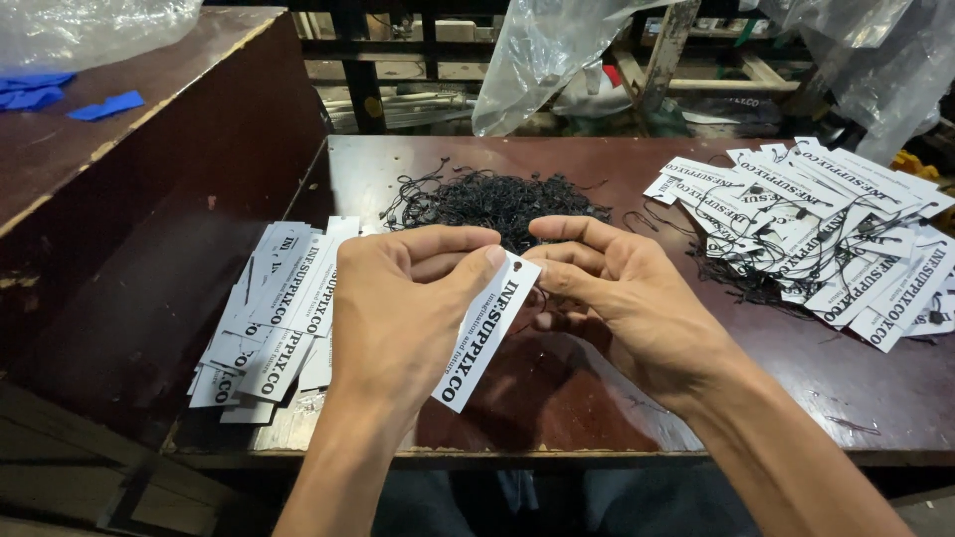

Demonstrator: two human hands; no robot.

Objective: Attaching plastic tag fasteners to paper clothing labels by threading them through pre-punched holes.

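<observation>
1. Left hand has its fingers pinched shut on a white paper tag, thumb on the top end near the punched hole, held just above the bench.
2. Right hand meets it at that same end, fingers curled in at the hole. Can't tell if there's a string in them.
3. Tangle of black strings sits just beyond the hands.
4. Plain tag stack is on the left, strung tags piled far right.
</observation>
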